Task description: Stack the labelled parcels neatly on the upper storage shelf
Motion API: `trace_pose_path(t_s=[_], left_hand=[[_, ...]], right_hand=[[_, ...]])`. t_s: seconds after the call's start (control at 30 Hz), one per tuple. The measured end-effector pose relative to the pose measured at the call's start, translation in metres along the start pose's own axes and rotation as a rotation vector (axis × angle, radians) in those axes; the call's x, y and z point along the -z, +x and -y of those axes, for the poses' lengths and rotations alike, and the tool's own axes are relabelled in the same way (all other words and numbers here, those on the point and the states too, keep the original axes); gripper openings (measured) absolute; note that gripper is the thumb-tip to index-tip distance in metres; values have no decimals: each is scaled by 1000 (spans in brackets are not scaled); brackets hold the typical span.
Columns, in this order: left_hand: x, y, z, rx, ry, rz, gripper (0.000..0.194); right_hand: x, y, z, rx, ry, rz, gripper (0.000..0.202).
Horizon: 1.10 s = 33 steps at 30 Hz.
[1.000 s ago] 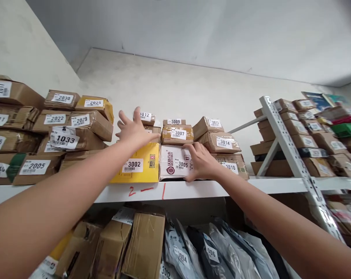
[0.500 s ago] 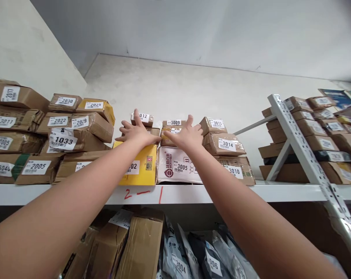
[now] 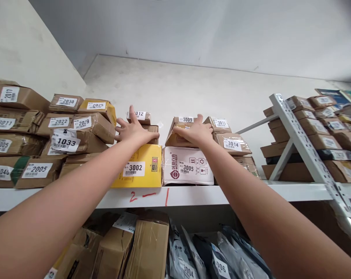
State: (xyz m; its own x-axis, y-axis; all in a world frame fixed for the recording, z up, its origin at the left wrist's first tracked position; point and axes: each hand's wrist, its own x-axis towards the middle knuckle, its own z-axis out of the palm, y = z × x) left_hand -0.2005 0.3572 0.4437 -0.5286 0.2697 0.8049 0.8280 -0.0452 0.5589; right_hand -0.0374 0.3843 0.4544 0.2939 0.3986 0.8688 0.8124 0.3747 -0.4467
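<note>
My left hand, fingers spread, reaches over the small brown cartons above the yellow box labelled 3002. The small carton labelled 3012 shows just behind its fingers. My right hand lies with fingers apart against the front of the brown carton labelled 3009. Below that carton stands the white box labelled 3005. To the right of this hand are the cartons labelled 3013 and 3014. A gap separates the two upper stacks. The hands partly hide the cartons behind them.
The white shelf edge bears red markings. More labelled cartons are stacked at left. A slanting perforated metal post stands at right, with cartons beyond it. Below are upright brown boxes and grey plastic parcels.
My hands have moved apart. Carton 3009 has shifted right and carton 3012 slightly left, widening the gap between them. The view has also shifted a little.
</note>
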Motion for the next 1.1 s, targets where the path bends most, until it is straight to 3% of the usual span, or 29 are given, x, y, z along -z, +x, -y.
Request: trace_pose_path(t_s=[0.17,0.4,0.57,0.77,0.93,1.1], left_hand=[[3,-2,6,-35,-11,-33,137],[14,-3,17,-37,-106,-96,130],[19,-2,23,-26,-113,-96,139],[19,-2,16,-12,-128,-73,140],[16,3,20,0,-195,-205,126],[21,9,14,-60,-257,-288,123]], right_hand=[[-6,2,-3,26,-16,-24,128],[5,-6,-14,78,185,-211,104],[23,0,-12,67,288,-270,97],[43,7,-4,19,306,-256,90],[52,0,-3,38,310,-262,90],[47,-8,-4,29,320,-225,91]])
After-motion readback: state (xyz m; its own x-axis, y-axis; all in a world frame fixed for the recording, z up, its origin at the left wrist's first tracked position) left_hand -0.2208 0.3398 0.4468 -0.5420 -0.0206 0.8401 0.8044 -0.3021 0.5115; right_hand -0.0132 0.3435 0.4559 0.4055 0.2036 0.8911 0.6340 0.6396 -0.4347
